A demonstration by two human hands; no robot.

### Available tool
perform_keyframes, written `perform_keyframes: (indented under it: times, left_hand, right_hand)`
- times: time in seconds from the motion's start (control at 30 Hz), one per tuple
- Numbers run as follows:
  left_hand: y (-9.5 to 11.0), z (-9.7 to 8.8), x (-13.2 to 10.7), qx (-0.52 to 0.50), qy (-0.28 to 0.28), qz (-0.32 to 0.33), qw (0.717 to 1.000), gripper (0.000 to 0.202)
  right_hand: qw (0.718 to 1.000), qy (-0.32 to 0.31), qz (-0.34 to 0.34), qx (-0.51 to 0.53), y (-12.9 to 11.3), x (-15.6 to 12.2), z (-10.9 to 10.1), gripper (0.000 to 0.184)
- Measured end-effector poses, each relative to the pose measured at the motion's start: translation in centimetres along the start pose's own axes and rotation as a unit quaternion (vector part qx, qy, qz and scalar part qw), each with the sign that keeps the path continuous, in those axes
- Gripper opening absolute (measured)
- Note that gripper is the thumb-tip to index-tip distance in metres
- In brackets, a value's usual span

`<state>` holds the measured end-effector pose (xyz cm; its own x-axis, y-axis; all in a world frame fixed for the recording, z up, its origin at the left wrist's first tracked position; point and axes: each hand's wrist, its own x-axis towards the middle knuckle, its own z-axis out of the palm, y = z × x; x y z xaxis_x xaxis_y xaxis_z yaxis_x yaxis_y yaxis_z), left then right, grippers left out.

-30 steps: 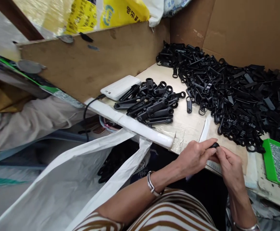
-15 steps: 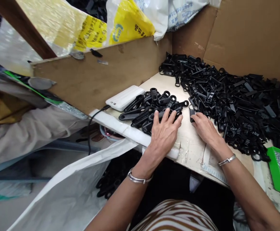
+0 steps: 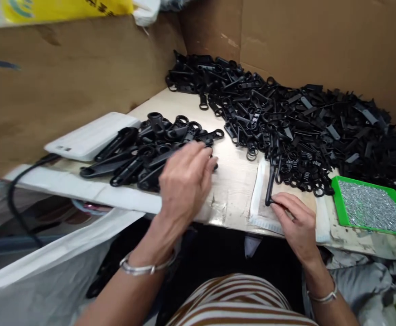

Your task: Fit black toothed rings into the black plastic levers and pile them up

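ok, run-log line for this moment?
left hand: at smaller black pile, grip unclear | right hand: pinching black piece by end | green tray: metal bits

- Just past 9 o'clock, a flat white device point(image 3: 89, 138) with rounded corners lies on the desk point(image 3: 235, 185).
- Just below 9 o'clock, a black cable point(image 3: 11, 199) runs from the device and hangs over the edge.
- Between 8 and 9 o'clock, a white strip point(image 3: 92, 186) lines that edge.
- At 8 o'clock, the rim of a white sack point(image 3: 65, 246), lower down.
- At 10 o'clock, a stained brown board point(image 3: 65, 81).
- Towards 11 o'clock, a yellow printed bag point(image 3: 72, 10).
- From 12 to 2 o'clock, a cardboard wall point(image 3: 320, 45).
- At 4 o'clock, crumpled grey material point(image 3: 368, 280).
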<state>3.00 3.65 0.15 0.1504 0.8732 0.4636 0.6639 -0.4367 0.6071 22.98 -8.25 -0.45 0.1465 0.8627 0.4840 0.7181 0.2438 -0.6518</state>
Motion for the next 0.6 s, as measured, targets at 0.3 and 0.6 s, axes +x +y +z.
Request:
perform_keyframes:
  times: [0.3, 0.6]
  left_hand:
    - [7.3, 6.4, -5.4, -0.586, -0.270, -0.300, 0.703, 0.051]
    - [7.2, 6.0, -5.3, -0.688, -0.257, -0.411, 0.540, 0.045]
  right_hand:
    - [0.998, -0.065, -0.010, -0.001, 1.0, -1.6, -3.0, 0.017]
    - [0.942, -0.036, 0.082, -0.323, 7.1, 1.1, -5.4, 0.034]
